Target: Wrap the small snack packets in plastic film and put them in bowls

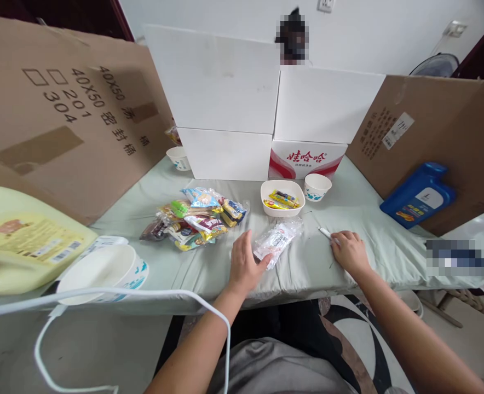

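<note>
My left hand (246,264) lies at the near side of a clear-wrapped white snack packet (281,239), thumb and fingers spread apart. The thumb reaches the packet's near end; whether it presses on it I cannot tell. Over to the right, my right hand (350,251) rests on the cloth with its fingers curled over a thin white pen-like stick (324,232), whose narrow end points away to the left. Beyond the packet stands a cream bowl (265,205) holding yellow-wrapped snack sticks (283,200). A heap of wrapped snacks (203,218) lies left of my left hand.
A paper cup (317,187) stands beside the bowl, another (178,158) at the back left. White boxes (225,153) wall the back; cardboard (61,120) flanks the left. A blue bottle (418,197) leans at right. A yellow jug (28,241), paper tub (137,269) and white cable (163,293) occupy the left front.
</note>
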Motion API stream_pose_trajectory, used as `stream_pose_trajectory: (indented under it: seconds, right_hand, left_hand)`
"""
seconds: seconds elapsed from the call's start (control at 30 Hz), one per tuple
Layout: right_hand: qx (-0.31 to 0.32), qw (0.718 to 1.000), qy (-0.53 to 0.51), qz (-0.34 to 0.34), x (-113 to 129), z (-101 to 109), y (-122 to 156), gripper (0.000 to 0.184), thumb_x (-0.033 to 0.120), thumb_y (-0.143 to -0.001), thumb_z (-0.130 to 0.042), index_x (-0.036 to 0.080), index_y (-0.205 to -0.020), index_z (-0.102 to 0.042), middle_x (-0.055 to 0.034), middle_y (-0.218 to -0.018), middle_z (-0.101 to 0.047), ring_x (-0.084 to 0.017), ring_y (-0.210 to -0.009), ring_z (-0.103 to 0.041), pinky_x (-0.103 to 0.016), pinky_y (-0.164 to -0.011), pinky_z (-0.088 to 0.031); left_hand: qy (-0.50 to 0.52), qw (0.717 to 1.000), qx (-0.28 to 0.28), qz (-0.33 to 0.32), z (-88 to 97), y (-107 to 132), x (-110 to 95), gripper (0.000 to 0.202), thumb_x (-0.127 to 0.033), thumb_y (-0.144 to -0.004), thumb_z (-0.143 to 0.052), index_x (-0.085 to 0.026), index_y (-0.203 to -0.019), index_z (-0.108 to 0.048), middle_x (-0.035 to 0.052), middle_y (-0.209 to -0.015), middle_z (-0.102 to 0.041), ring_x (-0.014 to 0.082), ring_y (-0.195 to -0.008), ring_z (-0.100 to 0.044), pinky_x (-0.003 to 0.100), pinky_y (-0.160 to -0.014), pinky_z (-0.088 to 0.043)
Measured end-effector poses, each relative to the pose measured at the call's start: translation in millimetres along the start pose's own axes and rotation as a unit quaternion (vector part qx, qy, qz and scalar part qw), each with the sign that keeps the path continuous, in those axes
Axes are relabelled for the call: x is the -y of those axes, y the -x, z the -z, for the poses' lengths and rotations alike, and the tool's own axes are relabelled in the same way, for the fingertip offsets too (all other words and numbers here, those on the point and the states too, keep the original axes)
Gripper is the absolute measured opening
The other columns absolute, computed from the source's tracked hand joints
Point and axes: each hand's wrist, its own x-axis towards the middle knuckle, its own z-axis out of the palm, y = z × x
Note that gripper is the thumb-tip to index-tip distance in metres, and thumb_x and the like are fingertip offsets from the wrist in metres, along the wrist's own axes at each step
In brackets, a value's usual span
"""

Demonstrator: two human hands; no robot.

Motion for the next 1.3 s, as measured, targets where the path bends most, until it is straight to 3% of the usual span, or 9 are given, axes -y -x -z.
stream_pose_trajectory:
  seconds: [0.13, 0.27, 0.47, 0.67, 0.8, 0.9, 1.03, 1.2, 1.3]
  right_hand:
    - [-0.06, 0.978, -0.159, 0.117, 44, -1, -5, 0.034, 0.034, -0.091, -0.054, 0.02, -0.121, -0.059, -0.0135, -0.114, -0.063, -0.03, -0.109, -0.056, -0.049, -0.094, -0.045]
    - [0.018, 0.941, -0.239, 0.238, 89, -1, -22, 0.068, 0.038, -0.084, -0.064, 0.021, -0.143, -0.037, -0.0163, -0.14, -0.047, -0.03, -0.128, -0.046, -0.05, -0.1, -0.044]
    - [0.104, 0.922, -0.207, 0.31, 81, 8, 6, 0.026, 0.015, -0.093, -0.043, 0.019, -0.101, -0.067, -0.0101, -0.099, -0.065, -0.021, -0.093, -0.061, -0.037, -0.08, -0.052]
    - [0.09, 0.928, -0.194, 0.305, 74, 31, 71, 0.016, 0.028, -0.094, -0.052, 0.02, -0.095, -0.066, -0.0107, -0.105, -0.063, -0.022, -0.093, -0.056, -0.04, -0.08, -0.05]
    - [0.132, 0.931, -0.182, 0.288, 88, 36, 93, 0.018, 0.029, -0.096, -0.049, 0.02, -0.093, -0.064, -0.0072, -0.087, -0.064, -0.019, -0.079, -0.058, -0.034, -0.069, -0.05]
    - [0.1, 0.935, -0.193, 0.279, 90, 41, 93, 0.019, 0.029, -0.096, -0.047, 0.02, -0.094, -0.063, -0.0051, -0.077, -0.063, -0.019, -0.071, -0.057, -0.033, -0.065, -0.05]
    - [0.015, 0.937, -0.238, 0.256, 88, 45, 77, 0.02, 0.025, -0.095, -0.048, 0.021, -0.109, -0.061, -0.0103, -0.098, -0.065, -0.023, -0.092, -0.06, -0.041, -0.08, -0.052]
    - [0.066, 0.948, -0.19, 0.246, 90, 28, 70, 0.018, 0.022, -0.096, -0.045, 0.02, -0.102, -0.061, -0.0096, -0.094, -0.063, -0.024, -0.09, -0.058, -0.042, -0.079, -0.053]
    - [0.069, 0.954, -0.169, 0.236, 92, 21, 76, 0.016, 0.021, -0.096, -0.045, 0.019, -0.097, -0.061, -0.0092, -0.091, -0.062, -0.023, -0.086, -0.056, -0.04, -0.076, -0.051]
  left_hand:
    - [0.052, 0.996, 0.065, -0.036, 3.5, -5, 0, 0.025, -0.026, -0.085, -0.06, -0.019, -0.108, -0.062, 0.0086, -0.098, -0.068, 0.0256, -0.101, -0.06, 0.045, -0.09, -0.048]
    - [0.119, 0.979, 0.095, -0.138, 21.0, -4, -14, 0.02, -0.01, -0.081, -0.048, -0.021, -0.083, -0.065, 0.0041, -0.091, -0.07, 0.0211, -0.104, -0.06, 0.041, -0.093, -0.046]
    - [0.107, 0.964, 0.177, -0.167, 52.6, 1, -12, 0.012, -0.021, -0.08, -0.049, -0.021, -0.075, -0.059, 0.0027, -0.08, -0.068, 0.0211, -0.096, -0.061, 0.043, -0.097, -0.04]
    - [-0.018, 0.991, 0.087, -0.103, 59.6, -3, -28, 0.023, -0.025, -0.091, -0.049, -0.019, -0.071, -0.057, 0.0057, -0.078, -0.066, 0.0224, -0.09, -0.059, 0.04, -0.084, -0.045]
    - [0.03, 0.964, 0.182, -0.192, 42.1, 11, -68, 0.021, -0.024, -0.092, -0.049, -0.019, -0.109, -0.061, 0.0096, -0.107, -0.067, 0.0227, -0.102, -0.061, 0.038, -0.09, -0.05]
    - [-0.056, 0.958, 0.24, -0.145, 30.9, 27, -80, 0.037, -0.027, -0.089, -0.055, -0.016, -0.124, -0.053, 0.0139, -0.116, -0.063, 0.0278, -0.1, -0.063, 0.041, -0.081, -0.054]
    - [-0.114, 0.942, 0.303, -0.088, 35.8, 43, -74, 0.012, -0.02, -0.088, -0.054, -0.018, -0.097, -0.062, 0.0069, -0.091, -0.063, 0.0213, -0.074, -0.065, 0.033, -0.062, -0.052]
    - [-0.179, 0.944, 0.277, -0.017, 59.6, 49, -74, 0.014, -0.025, -0.091, -0.052, -0.017, -0.086, -0.062, 0.0064, -0.081, -0.062, 0.0216, -0.063, -0.062, 0.033, -0.052, -0.047]
    - [-0.166, 0.944, 0.279, -0.058, 59.9, 43, -79, 0.016, -0.016, -0.091, -0.048, -0.018, -0.085, -0.063, 0.0054, -0.076, -0.062, 0.0225, -0.069, -0.062, 0.033, -0.058, -0.049]
